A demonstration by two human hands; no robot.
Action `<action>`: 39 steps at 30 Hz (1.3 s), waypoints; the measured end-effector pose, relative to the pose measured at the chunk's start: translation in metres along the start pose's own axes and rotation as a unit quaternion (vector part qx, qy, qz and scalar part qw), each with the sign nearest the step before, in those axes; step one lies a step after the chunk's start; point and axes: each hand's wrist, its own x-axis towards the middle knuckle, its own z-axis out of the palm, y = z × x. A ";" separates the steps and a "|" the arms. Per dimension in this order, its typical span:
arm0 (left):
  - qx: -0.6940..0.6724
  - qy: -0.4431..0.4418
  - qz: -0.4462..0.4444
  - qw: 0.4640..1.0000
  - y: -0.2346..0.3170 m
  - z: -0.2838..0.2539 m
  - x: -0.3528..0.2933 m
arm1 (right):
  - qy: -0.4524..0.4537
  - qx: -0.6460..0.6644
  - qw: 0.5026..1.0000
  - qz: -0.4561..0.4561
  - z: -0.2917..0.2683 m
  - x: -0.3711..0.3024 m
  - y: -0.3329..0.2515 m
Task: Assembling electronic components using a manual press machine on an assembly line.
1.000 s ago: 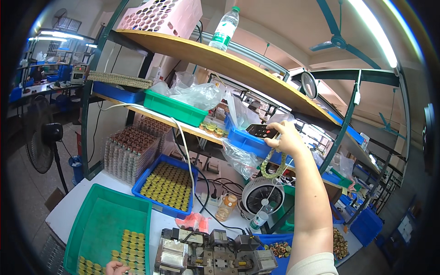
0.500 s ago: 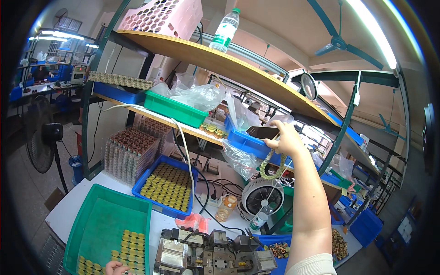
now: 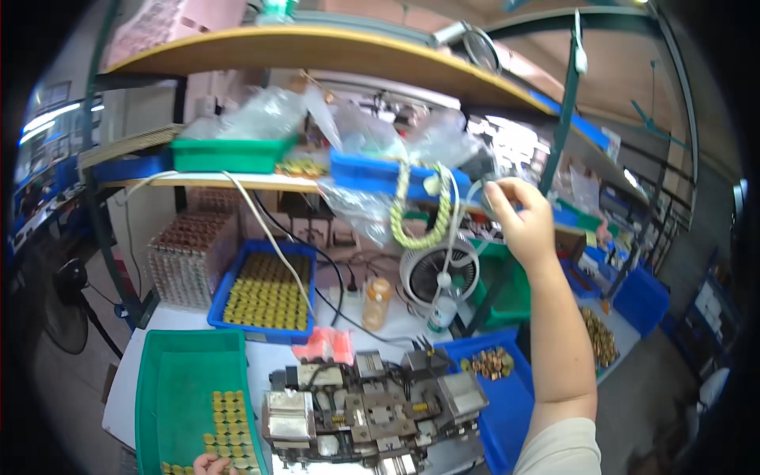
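Note:
My right hand (image 3: 518, 220) is raised at the right end of the shelf's blue bin (image 3: 364, 172). Its thumb and fingers close on a dark, blurred thing I cannot make out. A yellow-green braided strap (image 3: 398, 214) hangs in front of the bin, with a white cord (image 3: 453, 229) beside it. At the lower edge my left hand (image 3: 210, 465) shows only in part, its fingers bent over small round yellow-topped pieces (image 3: 229, 419) in the green tray (image 3: 170, 372). Whether it grips one is hidden.
A metal fixture (image 3: 380, 416) stands on the table between the green tray and a blue tray (image 3: 499, 416) of small metal parts. Behind are a blue tray of round pieces (image 3: 269, 293), an orange-capped bottle (image 3: 376, 305) and a small white fan (image 3: 439, 273). Shelf posts rise on both sides.
The view has tilted down. My right hand has moved rightward from the phone in the shelf bin, and the phone no longer shows plainly there. My left hand stays at the green tray.

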 end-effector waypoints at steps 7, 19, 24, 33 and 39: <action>0.251 0.087 0.161 0.951 0.006 0.002 -0.001 | -0.071 -0.037 0.956 0.282 -0.078 -0.169 0.082; 0.334 0.105 0.453 0.820 -0.060 -0.045 0.046 | -0.368 -0.236 0.784 0.441 -0.038 -0.318 0.230; 0.404 0.072 0.388 0.825 -0.013 -0.021 0.020 | -0.403 -0.256 0.738 0.477 -0.022 -0.322 0.237; 0.405 0.087 0.388 0.823 -0.029 -0.025 0.026 | -0.333 -0.197 0.762 0.519 -0.017 -0.334 0.232; 0.387 0.081 0.467 0.791 -0.041 -0.038 0.051 | -0.347 -0.059 0.755 0.553 -0.035 -0.356 0.251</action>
